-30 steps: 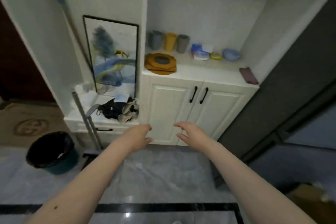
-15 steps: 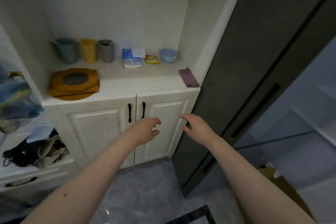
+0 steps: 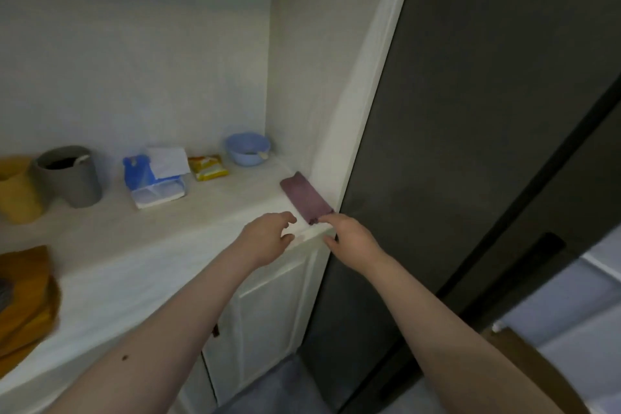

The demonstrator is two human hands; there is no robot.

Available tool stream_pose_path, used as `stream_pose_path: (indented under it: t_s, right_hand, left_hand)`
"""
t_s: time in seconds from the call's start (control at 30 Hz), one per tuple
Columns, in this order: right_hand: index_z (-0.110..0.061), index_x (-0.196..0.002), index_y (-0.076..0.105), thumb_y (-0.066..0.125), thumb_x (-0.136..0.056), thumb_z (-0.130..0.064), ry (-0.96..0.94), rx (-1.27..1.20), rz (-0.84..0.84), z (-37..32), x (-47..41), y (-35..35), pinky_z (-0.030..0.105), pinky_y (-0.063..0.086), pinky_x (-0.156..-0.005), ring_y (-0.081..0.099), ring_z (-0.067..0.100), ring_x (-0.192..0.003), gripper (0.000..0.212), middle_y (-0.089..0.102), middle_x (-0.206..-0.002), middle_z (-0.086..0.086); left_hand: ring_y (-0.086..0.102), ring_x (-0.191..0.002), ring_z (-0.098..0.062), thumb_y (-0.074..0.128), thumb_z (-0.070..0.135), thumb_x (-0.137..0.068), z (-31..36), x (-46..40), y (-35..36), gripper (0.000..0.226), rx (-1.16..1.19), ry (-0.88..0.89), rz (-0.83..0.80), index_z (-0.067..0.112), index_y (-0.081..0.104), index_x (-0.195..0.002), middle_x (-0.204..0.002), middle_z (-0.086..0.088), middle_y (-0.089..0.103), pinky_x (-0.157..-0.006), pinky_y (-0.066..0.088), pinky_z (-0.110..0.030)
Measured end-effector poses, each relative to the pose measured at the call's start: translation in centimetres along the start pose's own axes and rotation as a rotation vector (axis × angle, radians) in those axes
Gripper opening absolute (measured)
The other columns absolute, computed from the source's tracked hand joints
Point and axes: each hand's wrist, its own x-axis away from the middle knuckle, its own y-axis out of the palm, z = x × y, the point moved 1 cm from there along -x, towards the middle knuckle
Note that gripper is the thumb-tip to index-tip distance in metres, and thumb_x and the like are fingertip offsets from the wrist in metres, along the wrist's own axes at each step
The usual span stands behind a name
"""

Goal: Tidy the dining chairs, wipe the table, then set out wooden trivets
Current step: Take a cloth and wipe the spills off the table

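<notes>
A folded mauve cloth [image 3: 304, 197] lies on the right end of the white cabinet counter [image 3: 151, 245], against the side wall. My right hand [image 3: 349, 239] reaches to its near end, fingertips touching the cloth's front corner, fingers apart and not closed on it. My left hand [image 3: 268, 239] hovers open just left of the cloth, over the counter's front edge. A stack of orange-brown wooden trivets [image 3: 25, 299] sits at the counter's far left, partly cut off by the frame.
At the back of the counter stand a grey cup [image 3: 69, 175], a yellow cup [image 3: 15, 188], a blue-and-white box [image 3: 154, 178], a yellow packet [image 3: 208, 167] and a blue bowl [image 3: 248, 148]. A tall dark fridge [image 3: 470, 144] rises at right. White cabinet doors [image 3: 265, 319] are below.
I have stepped closer and turned right. Both hands rose from in front of the cabinet doors to counter height, the right one reaching the cloth's near corner.
</notes>
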Motion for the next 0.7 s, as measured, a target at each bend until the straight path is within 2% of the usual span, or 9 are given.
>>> stream_pose_path:
  t_s: [0.2, 0.3, 0.4, 0.43, 0.5, 0.53, 0.6, 0.63, 0.7]
  right_hand:
    - [-0.009, -0.117, 0.062, 0.055, -0.092, -0.018, 0.154, 0.019, -0.022, 0.6, -6.0, 1.9, 0.033, 0.046, -0.088, 0.055, 0.026, -0.109, 0.027, 0.059, -0.118, 0.01]
    - [-0.009, -0.115, 0.064, 0.056, -0.092, -0.023, 0.201, 0.029, 0.001, 0.8, -7.1, 3.8, 0.032, 0.044, -0.089, 0.054, 0.025, -0.11, 0.028, 0.06, -0.118, 0.008]
    - [-0.012, -0.114, 0.064, 0.054, -0.092, -0.023, 0.253, 0.061, 0.052, 1.1, -7.5, 5.4, 0.031, 0.039, -0.088, 0.053, 0.024, -0.109, 0.026, 0.062, -0.117, 0.006]
    - [-0.013, -0.112, 0.064, 0.053, -0.092, -0.02, 0.269, 0.062, 0.08, 1.2, -7.9, 5.7, 0.031, 0.038, -0.088, 0.054, 0.024, -0.109, 0.025, 0.062, -0.116, 0.006]
    - [-0.013, -0.111, 0.067, 0.05, -0.092, -0.012, 0.298, 0.048, 0.125, 1.3, -8.4, 6.0, 0.03, 0.038, -0.089, 0.055, 0.026, -0.107, 0.025, 0.063, -0.114, 0.008]
    - [-0.013, -0.111, 0.067, 0.049, -0.092, -0.01, 0.315, 0.033, 0.143, 1.3, -8.6, 5.9, 0.03, 0.039, -0.089, 0.056, 0.027, -0.106, 0.026, 0.064, -0.114, 0.009]
    - [-0.013, -0.11, 0.067, 0.047, -0.093, -0.009, 0.354, -0.013, 0.174, 1.6, -8.6, 5.3, 0.031, 0.039, -0.09, 0.056, 0.029, -0.103, 0.026, 0.063, -0.112, 0.01]
    - [-0.013, -0.107, 0.066, 0.047, -0.093, -0.009, 0.361, -0.036, 0.199, 1.8, -8.4, 5.0, 0.032, 0.04, -0.09, 0.057, 0.029, -0.101, 0.024, 0.064, -0.11, 0.01]
    - [-0.011, -0.101, 0.065, 0.05, -0.093, -0.012, 0.375, -0.105, 0.257, 2.0, -7.7, 4.5, 0.035, 0.044, -0.088, 0.058, 0.027, -0.098, 0.017, 0.065, -0.105, 0.009]
  left_hand:
    - [0.047, -0.122, -0.027, 0.054, 0.017, -0.091, -2.9, -8.6, -0.4, 0.042, -0.084, 0.106, -0.049, 0.014, 0.049, -0.133, -0.134, -0.009, 0.052, -0.098, 0.039, -0.033]
    - [0.04, -0.129, -0.025, 0.051, 0.009, -0.091, -3.3, -10.6, 0.7, 0.049, -0.097, 0.186, -0.1, 0.011, 0.042, -0.14, -0.142, -0.011, 0.043, -0.102, 0.034, -0.029]
    - [0.029, -0.138, -0.023, 0.027, 0.017, -0.095, -3.7, -11.6, 2.0, 0.052, -0.071, 0.231, -0.131, 0.008, 0.034, -0.145, -0.152, -0.01, 0.03, -0.108, 0.025, -0.025]
    - [0.028, -0.14, -0.024, 0.019, 0.022, -0.088, -3.9, -11.9, 2.6, 0.06, -0.061, 0.256, -0.146, 0.006, 0.033, -0.145, -0.152, -0.013, 0.029, -0.11, 0.022, -0.026]
    - [0.028, -0.14, -0.03, 0.016, 0.025, -0.077, -4.3, -12.2, 3.2, 0.072, -0.078, 0.291, -0.182, -0.002, 0.033, -0.142, -0.15, -0.02, 0.03, -0.113, 0.02, -0.028]
    - [0.034, -0.136, -0.036, 0.018, 0.025, -0.078, -4.5, -12.4, 3.4, 0.07, -0.065, 0.305, -0.17, -0.007, 0.038, -0.137, -0.144, -0.026, 0.036, -0.112, 0.025, -0.033]
    - [0.055, -0.113, -0.046, 0.024, 0.025, -0.08, -4.8, -13.1, 4.1, 0.064, -0.009, 0.315, -0.145, -0.011, 0.058, -0.12, -0.12, -0.032, 0.057, -0.097, 0.043, -0.045]
    - [0.06, -0.103, -0.045, 0.028, 0.025, -0.078, -4.9, -13.3, 4.2, 0.061, 0.002, 0.32, -0.144, -0.009, 0.064, -0.113, -0.11, -0.029, 0.063, -0.09, 0.048, -0.046]
    - [0.062, -0.095, -0.038, 0.042, 0.017, -0.079, -4.4, -13.6, 3.9, 0.043, -0.034, 0.326, -0.154, -0.003, 0.067, -0.108, -0.102, -0.023, 0.065, -0.081, 0.05, -0.039]
